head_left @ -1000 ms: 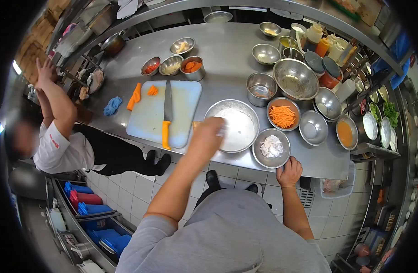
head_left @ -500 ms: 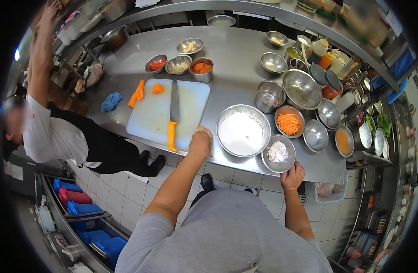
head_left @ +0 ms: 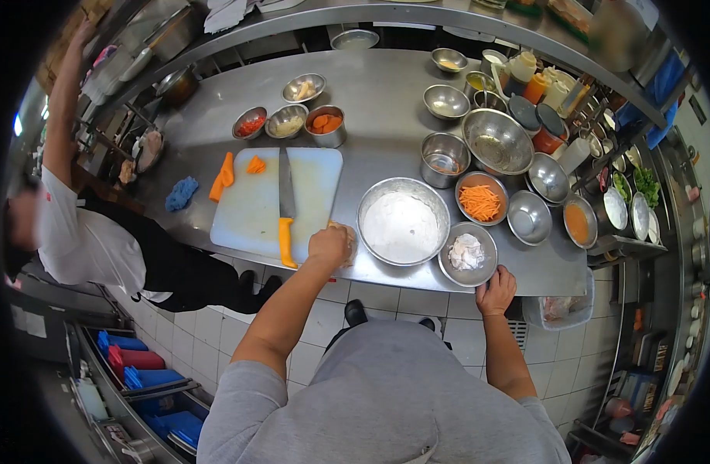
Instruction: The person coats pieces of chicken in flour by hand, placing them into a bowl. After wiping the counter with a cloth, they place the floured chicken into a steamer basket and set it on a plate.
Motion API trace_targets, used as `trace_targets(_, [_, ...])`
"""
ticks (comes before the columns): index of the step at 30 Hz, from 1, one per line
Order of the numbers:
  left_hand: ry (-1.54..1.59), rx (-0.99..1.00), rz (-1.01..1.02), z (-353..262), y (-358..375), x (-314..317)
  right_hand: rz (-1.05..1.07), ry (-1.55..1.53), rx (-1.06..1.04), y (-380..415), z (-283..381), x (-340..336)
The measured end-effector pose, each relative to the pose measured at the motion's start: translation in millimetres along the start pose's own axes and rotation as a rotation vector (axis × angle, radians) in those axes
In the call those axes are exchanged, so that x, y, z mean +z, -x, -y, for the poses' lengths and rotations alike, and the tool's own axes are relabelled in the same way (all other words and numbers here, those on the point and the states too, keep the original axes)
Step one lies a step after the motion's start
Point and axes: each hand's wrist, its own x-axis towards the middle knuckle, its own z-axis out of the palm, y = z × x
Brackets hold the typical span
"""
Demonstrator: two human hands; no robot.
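Observation:
My left hand is closed on a beige cloth, pressed on the steel table beside the right edge of a white cutting board. Most of the cloth is hidden under the fingers. On the board lies a knife with a yellow handle, and a small piece of carrot. My right hand rests with curled fingers on the table's front edge, close to a steel bowl holding a white-coated lump. Between the hands stands a large bowl of white powder.
Carrot pieces and a blue cloth lie left of the board. Behind it stand several small bowls of chopped food. Shredded carrot, other bowls and sauce bottles crowd the right. Another person stands at the left.
The view has shifted slightly, so the table's things appear a little further left. My left hand has moved slightly along the table with the cloth. My right hand stays at the table edge.

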Motion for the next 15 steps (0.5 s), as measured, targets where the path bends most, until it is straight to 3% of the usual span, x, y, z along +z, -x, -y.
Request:
trace_targets(2, [-0.004, 0.029, 0.011, 4, -1, -5, 0.015, -0.013, 0.016, 1, -1, 2])
trace_targets(4, [0.172, 0.096, -0.151, 19, -4, 0, 0.033, -0.020, 0.034, 3, -5, 1])
trace_targets(11, [0.538, -0.001, -0.027, 36, 9, -20, -0.029, -0.020, -0.002, 0, -5, 5])
trace_targets(15, [0.710, 0.018, -0.169, 19, 32, -50, -0.023, -0.015, 0.012, 1, -6, 4])
